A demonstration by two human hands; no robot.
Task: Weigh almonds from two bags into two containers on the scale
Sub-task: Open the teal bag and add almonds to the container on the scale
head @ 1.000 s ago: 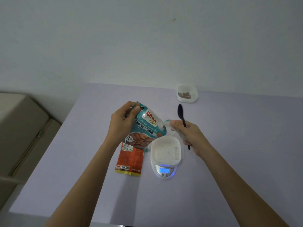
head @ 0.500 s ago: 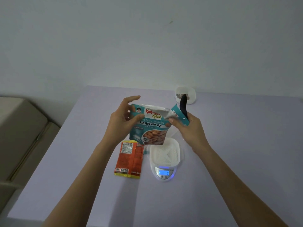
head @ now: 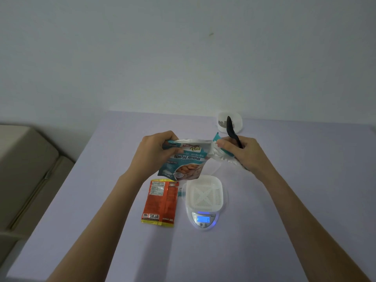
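Note:
I hold a teal bag of roasted almonds upright above the table. My left hand grips its top left corner. My right hand pinches the top right edge, pulled out to the right so the silver lining shows, and also holds a black spoon that points up. Below the bag, a white slotted container sits on a small digital scale with a lit blue display. An orange almond bag lies flat left of the scale.
A second white container with dark contents stands at the table's far edge, partly behind the spoon. The lavender table meets a pale wall. A beige piece of furniture stands off the table's left side.
The teal bag went from tilted to upright and rose. My hands have drawn its top apart, the right edge now stretched toward the right. The spoon moved up with my right hand.

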